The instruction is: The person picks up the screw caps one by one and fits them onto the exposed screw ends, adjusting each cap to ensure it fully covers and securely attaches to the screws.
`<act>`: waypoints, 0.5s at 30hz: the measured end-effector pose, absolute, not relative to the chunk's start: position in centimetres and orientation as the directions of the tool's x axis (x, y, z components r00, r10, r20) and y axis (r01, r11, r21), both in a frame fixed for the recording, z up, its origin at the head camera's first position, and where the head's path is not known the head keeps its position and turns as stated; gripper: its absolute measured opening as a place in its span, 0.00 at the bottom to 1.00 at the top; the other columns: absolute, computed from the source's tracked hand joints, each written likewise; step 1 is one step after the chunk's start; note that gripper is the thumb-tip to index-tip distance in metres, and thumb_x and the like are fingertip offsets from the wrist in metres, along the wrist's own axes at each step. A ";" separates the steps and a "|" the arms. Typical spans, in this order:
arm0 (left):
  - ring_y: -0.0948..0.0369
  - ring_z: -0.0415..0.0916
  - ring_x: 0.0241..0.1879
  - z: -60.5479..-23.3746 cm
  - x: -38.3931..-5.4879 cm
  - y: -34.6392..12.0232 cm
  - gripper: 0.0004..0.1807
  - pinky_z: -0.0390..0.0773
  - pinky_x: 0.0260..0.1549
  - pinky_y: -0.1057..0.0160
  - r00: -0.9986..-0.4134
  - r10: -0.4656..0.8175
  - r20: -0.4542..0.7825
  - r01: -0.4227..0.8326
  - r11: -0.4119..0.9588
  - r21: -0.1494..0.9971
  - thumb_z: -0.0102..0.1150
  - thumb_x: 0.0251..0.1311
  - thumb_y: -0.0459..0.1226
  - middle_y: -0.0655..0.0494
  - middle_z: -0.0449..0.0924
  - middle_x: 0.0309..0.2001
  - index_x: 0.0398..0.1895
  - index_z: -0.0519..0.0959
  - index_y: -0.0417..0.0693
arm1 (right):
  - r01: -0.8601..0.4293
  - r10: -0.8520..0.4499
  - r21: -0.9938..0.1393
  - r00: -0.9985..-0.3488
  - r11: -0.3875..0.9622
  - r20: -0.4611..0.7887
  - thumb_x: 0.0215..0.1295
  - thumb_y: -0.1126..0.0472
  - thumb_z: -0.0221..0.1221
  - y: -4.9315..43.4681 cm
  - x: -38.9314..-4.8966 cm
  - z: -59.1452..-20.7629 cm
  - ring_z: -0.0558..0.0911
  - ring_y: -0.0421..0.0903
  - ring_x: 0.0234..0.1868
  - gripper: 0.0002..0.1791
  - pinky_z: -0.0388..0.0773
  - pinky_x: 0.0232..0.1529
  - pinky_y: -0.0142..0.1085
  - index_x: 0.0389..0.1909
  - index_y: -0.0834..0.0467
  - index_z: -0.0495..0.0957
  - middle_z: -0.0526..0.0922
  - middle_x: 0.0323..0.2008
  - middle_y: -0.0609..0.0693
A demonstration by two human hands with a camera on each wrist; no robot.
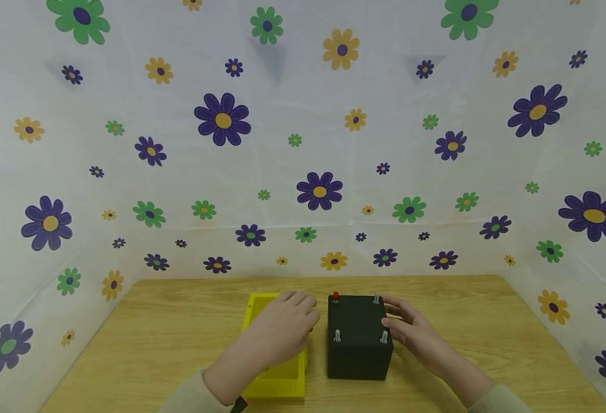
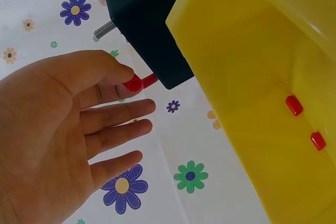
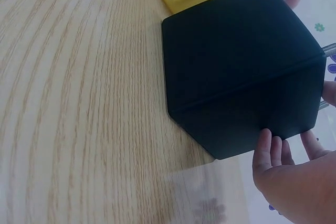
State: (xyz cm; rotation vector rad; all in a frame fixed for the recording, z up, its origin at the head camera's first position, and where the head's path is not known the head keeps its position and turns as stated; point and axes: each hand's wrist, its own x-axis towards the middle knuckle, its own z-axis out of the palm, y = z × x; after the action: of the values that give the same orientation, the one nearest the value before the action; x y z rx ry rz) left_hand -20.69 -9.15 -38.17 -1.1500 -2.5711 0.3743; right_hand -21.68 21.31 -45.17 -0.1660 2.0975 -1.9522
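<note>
A black box (image 1: 356, 321) stands on the table with a metal threaded post at three of its top corners. Its far left corner post carries a red cap (image 1: 336, 296). Between thumb and index finger, my left hand (image 1: 284, 321) pinches another small red cap (image 2: 134, 83), close beside the capped post in the left wrist view; its other fingers extend loosely. My right hand (image 1: 411, 328) rests against the box's right side, fingers (image 3: 265, 153) fairly straight on that face and thumb at the top edge.
Left of the box is a yellow bin (image 1: 274, 390), partly hidden under my left forearm. Inside it, the left wrist view shows two loose red caps (image 2: 294, 105). Flower-printed white cloth (image 1: 282, 172) surrounds the wooden table (image 1: 179, 321) at the back and sides.
</note>
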 end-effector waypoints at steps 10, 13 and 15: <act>0.58 0.79 0.62 -37.7 -21.0 -8.7 0.10 0.77 0.70 0.56 -0.646 0.746 0.164 0.679 0.659 -0.322 0.67 0.70 0.42 0.58 0.84 0.58 0.51 0.85 0.54 | 0.098 -0.300 -0.993 -0.947 0.059 -0.112 0.78 0.59 0.57 21.6 -22.1 -44.9 0.80 0.46 0.64 0.39 0.81 0.62 0.30 0.83 0.63 0.52 0.57 0.80 0.70; 0.58 0.79 0.62 -37.5 -21.1 -8.6 0.10 0.78 0.70 0.56 -0.648 0.744 0.164 0.681 0.662 -0.313 0.67 0.70 0.42 0.58 0.84 0.59 0.51 0.85 0.54 | 0.103 -0.302 -0.993 -0.946 0.059 -0.116 0.78 0.59 0.57 21.7 -22.1 -44.9 0.80 0.46 0.65 0.39 0.81 0.62 0.30 0.83 0.63 0.52 0.56 0.80 0.70; 0.58 0.79 0.63 -37.3 -21.2 -8.5 0.11 0.77 0.70 0.56 -0.651 0.742 0.161 0.681 0.665 -0.307 0.68 0.70 0.42 0.58 0.84 0.59 0.52 0.85 0.54 | 0.107 -0.300 -0.993 -0.946 0.059 -0.120 0.78 0.59 0.57 21.7 -22.2 -44.8 0.80 0.46 0.65 0.39 0.81 0.62 0.30 0.83 0.63 0.52 0.56 0.80 0.70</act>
State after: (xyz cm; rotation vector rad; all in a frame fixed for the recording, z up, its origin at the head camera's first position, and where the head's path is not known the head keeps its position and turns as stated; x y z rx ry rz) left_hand -21.18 -8.48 -37.28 -1.1408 -2.6094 0.3186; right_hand -22.21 21.71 -44.83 -0.1951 2.0470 -1.9623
